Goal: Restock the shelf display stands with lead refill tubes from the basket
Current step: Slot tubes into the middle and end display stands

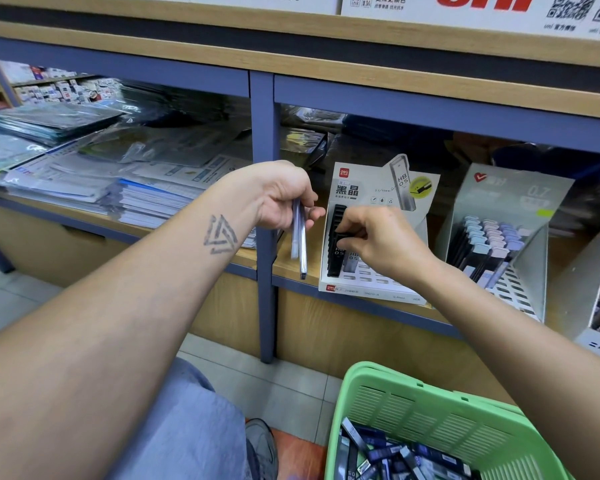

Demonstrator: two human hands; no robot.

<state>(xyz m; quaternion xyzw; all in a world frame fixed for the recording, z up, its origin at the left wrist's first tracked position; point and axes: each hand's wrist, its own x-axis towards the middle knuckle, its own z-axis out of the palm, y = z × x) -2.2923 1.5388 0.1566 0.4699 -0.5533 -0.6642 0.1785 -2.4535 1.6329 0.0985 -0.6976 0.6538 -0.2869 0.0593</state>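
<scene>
A white display stand (371, 285) marked HB 0.5 stands on the low shelf, with a row of black-capped lead refill tubes (336, 237) along its left side. My right hand (381, 240) pinches the top of one tube in that row. To the left of the stand, my left hand (284, 199) grips a few spare tubes (299, 240) that hang downward. A green basket (430, 410) on the floor at the lower right holds several more tubes (395, 459).
A second stand (513, 202) marked 0.7, with pastel-capped tubes, stands to the right, and a clear box (582, 289) beyond it. A blue shelf post (264, 202) rises just left of my left hand. Stacks of paper and folders (101, 174) fill the left bay.
</scene>
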